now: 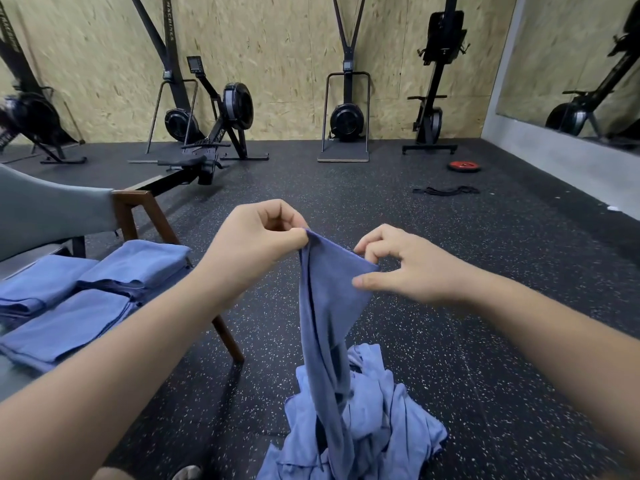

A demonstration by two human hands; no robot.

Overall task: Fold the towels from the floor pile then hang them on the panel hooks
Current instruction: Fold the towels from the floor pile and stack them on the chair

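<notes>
A blue towel (325, 306) hangs in front of me, its lower end trailing into the crumpled pile of blue towels (381, 427) on the floor. My left hand (256, 247) pinches one top corner between thumb and curled fingers. My right hand (398, 268) pinches the top edge a short way to the right, with its other fingers spread. Three folded blue towels (86, 299) lie on the seat of a chair (52, 209) at the left. No panel hooks are in view.
The chair has a grey back and wooden legs (225, 337). Rowing and ski machines (221, 126) line the chipboard wall at the back. A red weight plate (463, 166) and a black band (446, 191) lie on the speckled rubber floor. A mirror is on the right wall.
</notes>
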